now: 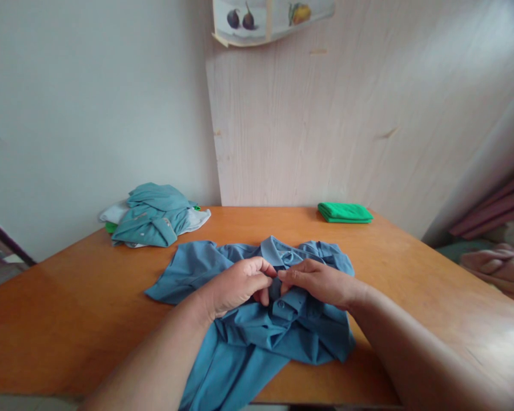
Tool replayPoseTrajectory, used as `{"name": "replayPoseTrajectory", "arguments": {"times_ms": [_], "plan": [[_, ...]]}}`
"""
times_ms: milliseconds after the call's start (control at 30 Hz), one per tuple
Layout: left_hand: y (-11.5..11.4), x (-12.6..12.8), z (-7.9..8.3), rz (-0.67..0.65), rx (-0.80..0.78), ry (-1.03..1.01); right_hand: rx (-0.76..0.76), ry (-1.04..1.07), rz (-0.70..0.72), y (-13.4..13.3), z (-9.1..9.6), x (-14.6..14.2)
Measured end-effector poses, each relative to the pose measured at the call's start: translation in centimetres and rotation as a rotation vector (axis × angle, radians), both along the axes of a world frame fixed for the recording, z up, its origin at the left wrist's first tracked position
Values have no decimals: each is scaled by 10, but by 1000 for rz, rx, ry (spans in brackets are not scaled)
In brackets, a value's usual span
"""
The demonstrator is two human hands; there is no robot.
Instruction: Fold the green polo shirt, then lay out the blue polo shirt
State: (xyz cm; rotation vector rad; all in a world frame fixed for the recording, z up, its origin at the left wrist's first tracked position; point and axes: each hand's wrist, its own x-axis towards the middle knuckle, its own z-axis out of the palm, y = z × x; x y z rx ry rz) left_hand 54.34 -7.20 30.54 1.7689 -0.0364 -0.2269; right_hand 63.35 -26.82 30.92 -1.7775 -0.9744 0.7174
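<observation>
A blue button-up shirt (257, 337) lies crumpled on the orange wooden table (68, 319), collar away from me and its lower part hanging over the near edge. My left hand (240, 283) and my right hand (321, 281) meet at the shirt's front placket, just below the collar. Both hands pinch the fabric there, fingertips almost touching each other. Whether a button is between the fingers is hidden.
A heap of teal and white clothes (154, 216) sits at the back left of the table. A folded green cloth (345, 212) lies at the back right, by the pale wood wall panel. Pink fabric (497, 265) lies off the table on the right.
</observation>
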Motion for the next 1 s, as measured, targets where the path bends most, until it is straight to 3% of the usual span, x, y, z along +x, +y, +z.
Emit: {"name": "replayPoseTrajectory", "arguments": {"times_ms": [133,267,400,500,600,767,867,1000], "plan": [[4,1,-6,-48,214,5,-18,-26,113,-9,7,4],[7,2,-11,-83,336,-30,-95,0,-72,-9,2,10],[7,2,-12,-87,385,-69,-214,-148,-208,-3,-4,12],[5,2,-14,-79,380,-99,-255,-278,-213,3,-8,11],[2,5,-14,-22,330,-151,-169,-343,-190,9,-12,10],[-4,11,-15,126,207,-198,24,-183,-223,14,-14,5],[-6,15,-19,172,205,-231,44,-144,-191,11,-7,3],[-6,18,-26,180,228,-242,-14,-362,-157,-11,13,4]]}}
